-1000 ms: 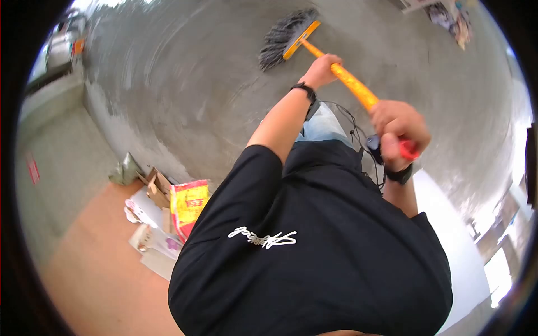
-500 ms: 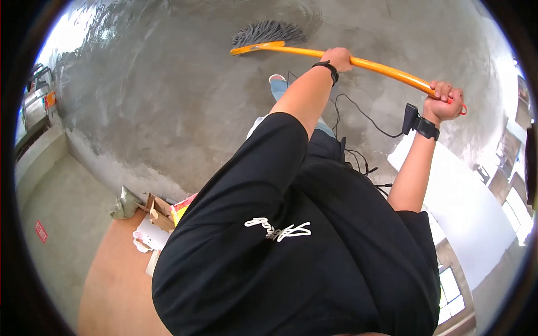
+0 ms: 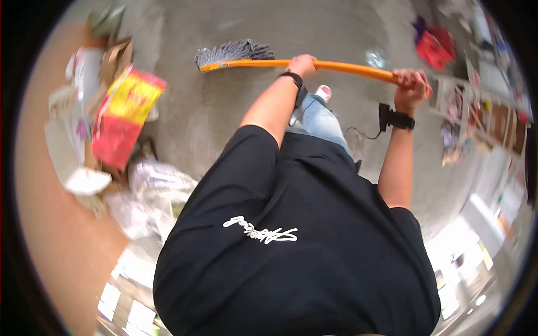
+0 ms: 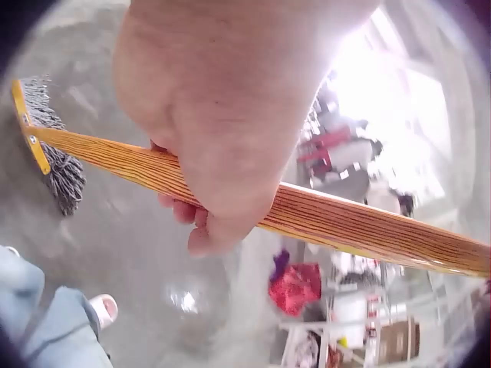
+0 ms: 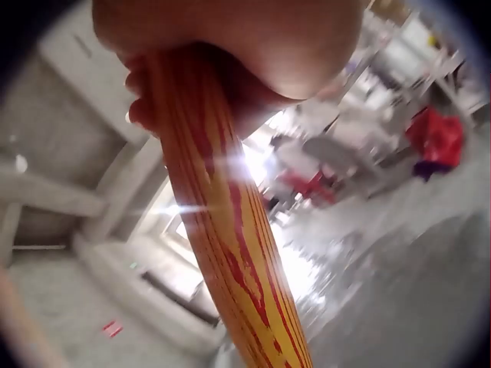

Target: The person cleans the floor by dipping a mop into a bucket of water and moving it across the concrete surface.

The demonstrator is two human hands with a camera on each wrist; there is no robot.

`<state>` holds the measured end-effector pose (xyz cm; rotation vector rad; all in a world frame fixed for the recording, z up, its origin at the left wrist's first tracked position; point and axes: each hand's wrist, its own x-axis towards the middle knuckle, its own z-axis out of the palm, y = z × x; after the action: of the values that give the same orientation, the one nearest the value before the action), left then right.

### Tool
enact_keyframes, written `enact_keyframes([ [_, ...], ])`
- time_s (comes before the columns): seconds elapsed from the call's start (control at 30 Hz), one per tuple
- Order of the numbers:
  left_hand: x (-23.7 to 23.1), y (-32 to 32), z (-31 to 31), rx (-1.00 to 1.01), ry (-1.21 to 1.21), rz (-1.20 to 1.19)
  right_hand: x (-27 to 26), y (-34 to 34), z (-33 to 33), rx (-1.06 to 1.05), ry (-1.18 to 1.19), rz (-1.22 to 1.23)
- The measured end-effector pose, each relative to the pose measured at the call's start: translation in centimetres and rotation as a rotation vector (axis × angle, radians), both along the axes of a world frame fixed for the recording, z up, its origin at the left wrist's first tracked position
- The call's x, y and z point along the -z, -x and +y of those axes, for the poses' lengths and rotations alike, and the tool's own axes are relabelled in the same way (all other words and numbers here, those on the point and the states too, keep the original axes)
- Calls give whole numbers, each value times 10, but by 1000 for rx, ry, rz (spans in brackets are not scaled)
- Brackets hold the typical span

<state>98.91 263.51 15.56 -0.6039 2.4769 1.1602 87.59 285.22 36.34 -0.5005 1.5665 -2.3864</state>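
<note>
A mop with a grey string head (image 3: 235,51) and an orange handle (image 3: 356,69) stretches across the upper part of the head view, its head at the left on the grey floor. My left hand (image 3: 303,65) grips the handle partway along. At the far end, beside a red loop (image 3: 428,89), my right hand (image 3: 412,88) holds it. The left wrist view shows the fingers of the left hand (image 4: 222,153) curled round the wood-grained handle (image 4: 368,230). In the right wrist view the right hand (image 5: 230,38) wraps the handle's end (image 5: 230,222).
Left of me lie a red-and-yellow bag (image 3: 126,115), cardboard (image 3: 116,63) and clear plastic wrapping (image 3: 159,182). Red cloth (image 3: 436,49) lies on the floor at upper right, near a white rack (image 3: 468,101) with goods. A foot (image 3: 323,93) shows below the handle.
The view has turned: the red-and-yellow bag shows fully again at the left, and red cloth and the rack appear at the right. The mop head has swung leftward; both hands still hold the handle.
</note>
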Motion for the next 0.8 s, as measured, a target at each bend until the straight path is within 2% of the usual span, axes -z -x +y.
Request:
enact_keyframes([
  [0.07, -3, -68, -72, -126, 6, -25, -12, -43, -93, -277, 23, 27],
  [0.13, 6, -130, -136, -257, 62, -14, -11, -90, -175, -425, -89, 164],
  [0.17, 9, -174, -151, -299, 98, -8, -12, -124, -192, -554, -145, 231],
  [0.23, 28, -261, -155, -450, 136, 117, -9, -199, -212, -759, -110, 291],
  [0.3, 58, -307, -152, -1268, -880, 305, -1, -247, -227, -1007, -121, 367],
  [0.33, 62, -325, -137, -1259, -887, 465, -4, -264, -224, -1166, -176, 414],
  [0.37, 66, -337, -124, -1277, -887, 460, -7, -279, -217, -1225, -136, 496],
  [0.43, 62, -347, -88, -1515, -1116, 600, -7, -290, -201, -1258, -103, 569],
  [0.47, 70, -343, -80, -1456, -1065, 727, -3, -287, -192, -1244, -114, 495],
  [0.5, 67, -333, -82, -1440, -1083, 716, 2, -275, -197, -1217, -124, 440],
  [0.53, 56, -322, -80, -1176, -379, 745, -1, -266, -192, -1148, -135, 381],
  [0.57, 44, -311, -77, -830, 284, 724, -3, -255, -187, -1054, -75, 329],
  [0.63, 32, -290, -79, -755, 243, 651, -21, -237, -171, -831, -28, 194],
  [0.7, 17, -261, -84, -593, 228, 393, -43, -217, -143, -704, 12, 164],
  [0.73, 10, -248, -86, -540, 59, 364, -53, -206, -126, -626, 53, 140],
  [0.8, -16, -218, -70, -359, 130, 338, -71, -190, -83, -532, 83, 186],
])
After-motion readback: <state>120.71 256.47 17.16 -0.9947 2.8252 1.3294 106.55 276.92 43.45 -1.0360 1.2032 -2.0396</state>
